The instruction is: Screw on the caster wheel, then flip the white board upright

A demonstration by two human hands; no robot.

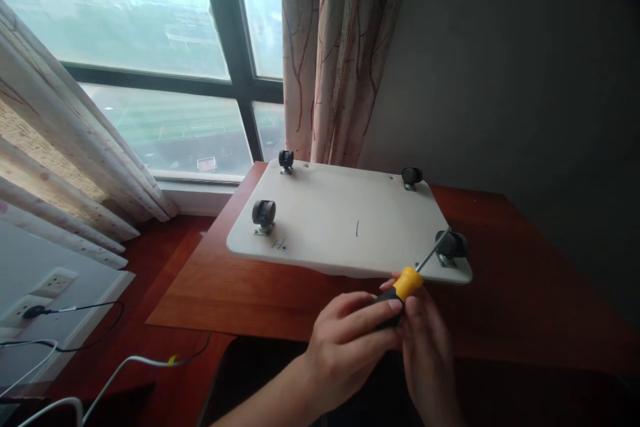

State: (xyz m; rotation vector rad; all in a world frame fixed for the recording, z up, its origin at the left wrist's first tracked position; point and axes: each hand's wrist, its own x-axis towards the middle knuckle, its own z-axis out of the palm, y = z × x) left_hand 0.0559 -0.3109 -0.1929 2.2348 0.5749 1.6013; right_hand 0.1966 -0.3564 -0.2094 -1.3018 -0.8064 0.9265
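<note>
A screwdriver (409, 282) with a yellow and black handle is held above the table's near edge, its metal shaft slanting up to the right. The fingers of my left hand (345, 337) wrap around the black part of the handle. My right hand (429, 337) closes on the handle from the other side, its fingers partly hidden. Beyond them a white board (325, 213) lies flat, with a dark caster near each corner. In this view the shaft's tip overlaps the near right caster (453, 245); whether they touch, I cannot tell.
The board rests on a reddish-brown wooden table (200, 293). Behind stand a window (175, 127), a patterned curtain (345, 47) and a grey wall (500, 67). At lower left, a white cable (135, 360) runs over the floor near a wall socket (55, 282).
</note>
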